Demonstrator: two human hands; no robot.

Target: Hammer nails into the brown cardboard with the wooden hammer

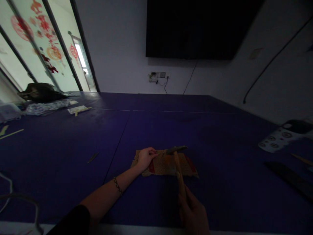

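Observation:
A worn piece of cardboard point(163, 164), brown with red patches and rows of small dark holes, lies on the purple table point(171, 127). My left hand point(146, 158) rests on its left part, thumb and fingers pinched together near the upper edge; whatever they hold is too small to make out. My right hand point(194, 212) is wrapped round the wooden handle of a hammer point(179, 173). The hammer's dark head is over the cardboard's upper right edge, just right of my left fingers. Whether it touches the cardboard I cannot tell.
Left of the cardboard lies a thin dark blade-like piece point(93, 157). On the right are a long black object point(288, 178) and a patterned pouch-like item point(276, 138). A white cable point(11, 189) loops at the lower left. Plastic bags point(46, 107) and a black bag point(42, 92) sit far left.

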